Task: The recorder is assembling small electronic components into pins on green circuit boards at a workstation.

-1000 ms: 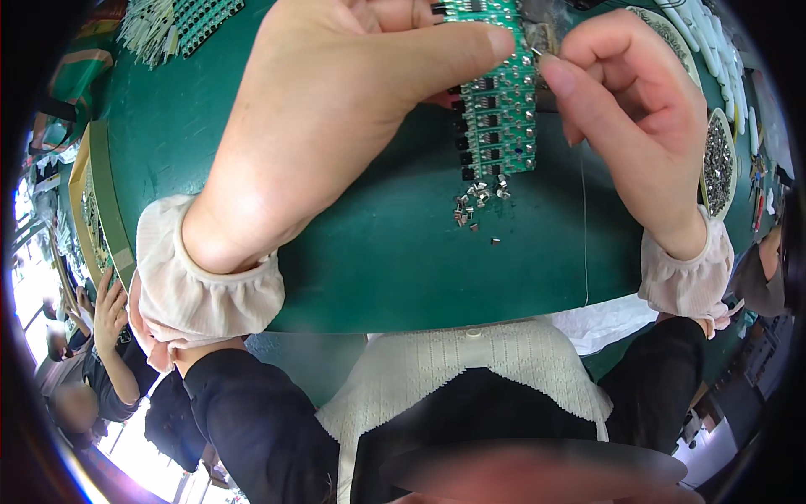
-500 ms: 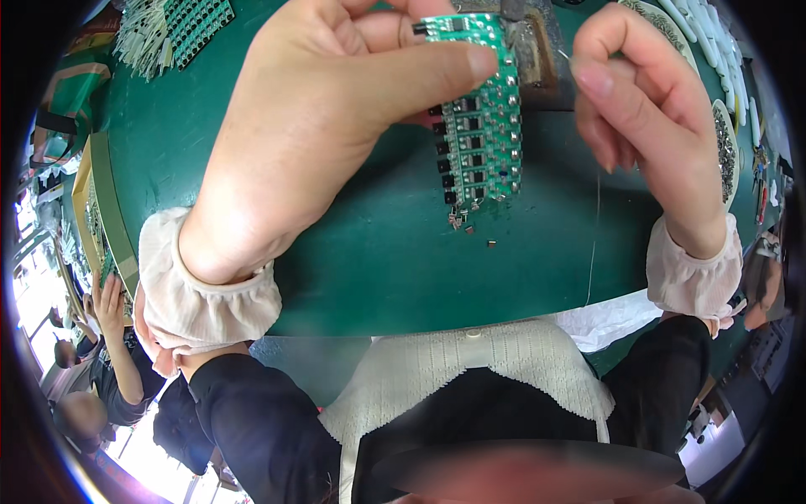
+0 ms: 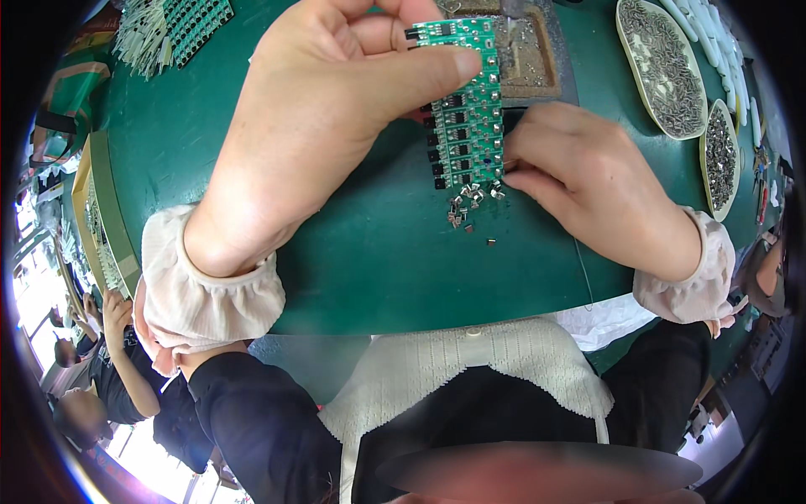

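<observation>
My left hand (image 3: 323, 105) grips a green circuit board panel (image 3: 462, 126), its thumb pressed across the upper face. Rows of small black parts and solder dots cover the panel, with black blocks jutting from its left edge. At the panel's lower right edge is my right hand (image 3: 592, 164), closed, its thumb and fingertips pinched together. What those fingertips hold, if anything, is too small and hidden to make out. Loose small metal pieces (image 3: 460, 208) lie on the green table (image 3: 403, 269) just below the panel.
A brownish tray (image 3: 550, 50) with a metal tip (image 3: 512, 8) above it lies behind the panel. Two oval dishes (image 3: 661, 76) (image 3: 720, 164) of small metal parts and white tubes (image 3: 714, 50) stand right. Another board panel (image 3: 199, 29) lies far left; a co-worker's hand (image 3: 116, 309) shows left.
My right hand has moved left and down to the panel's lower right edge. The panel has shifted slightly left and up at its lower end, and more metal pieces show beneath it.
</observation>
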A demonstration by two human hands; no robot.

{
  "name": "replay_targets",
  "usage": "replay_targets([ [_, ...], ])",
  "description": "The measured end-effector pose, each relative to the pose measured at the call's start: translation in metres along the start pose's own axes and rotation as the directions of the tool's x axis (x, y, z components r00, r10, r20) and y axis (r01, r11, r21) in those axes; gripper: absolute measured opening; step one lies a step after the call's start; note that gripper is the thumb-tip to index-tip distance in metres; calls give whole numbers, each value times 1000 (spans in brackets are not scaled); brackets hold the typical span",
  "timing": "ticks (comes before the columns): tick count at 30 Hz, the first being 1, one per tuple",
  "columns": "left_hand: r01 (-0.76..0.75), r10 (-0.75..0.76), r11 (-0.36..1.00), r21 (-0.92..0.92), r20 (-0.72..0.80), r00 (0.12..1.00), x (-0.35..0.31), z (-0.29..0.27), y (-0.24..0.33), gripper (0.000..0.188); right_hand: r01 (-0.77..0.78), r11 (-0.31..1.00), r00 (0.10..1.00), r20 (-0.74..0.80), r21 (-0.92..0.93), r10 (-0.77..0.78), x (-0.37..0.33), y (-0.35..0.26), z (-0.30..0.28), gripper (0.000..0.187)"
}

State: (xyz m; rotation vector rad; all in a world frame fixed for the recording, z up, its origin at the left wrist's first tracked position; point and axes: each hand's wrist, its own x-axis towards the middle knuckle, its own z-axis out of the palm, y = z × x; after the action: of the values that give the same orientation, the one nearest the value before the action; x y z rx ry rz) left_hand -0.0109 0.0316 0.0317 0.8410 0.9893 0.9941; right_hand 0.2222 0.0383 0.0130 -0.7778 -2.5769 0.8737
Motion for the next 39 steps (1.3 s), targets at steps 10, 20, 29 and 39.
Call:
replay_targets([
  [10,23,-28,996,88,50,998,-8,-12,-16,22,-159,966,987,25,205,157,4,-17,-16,14],
  [20,37,-67,977,209,140,988,-5,0,-22,20,-214,885,933,-180,414,311,3,-9,-15,17],
  [29,91,-118,973,212,121,986,-6,1,-16,24,-136,972,959,-223,191,178,11,-17,-22,11],
  [39,118,-128,984,137,68,989,-39,-17,-24,21,-52,993,997,-59,106,58,5,-21,-5,8],
])
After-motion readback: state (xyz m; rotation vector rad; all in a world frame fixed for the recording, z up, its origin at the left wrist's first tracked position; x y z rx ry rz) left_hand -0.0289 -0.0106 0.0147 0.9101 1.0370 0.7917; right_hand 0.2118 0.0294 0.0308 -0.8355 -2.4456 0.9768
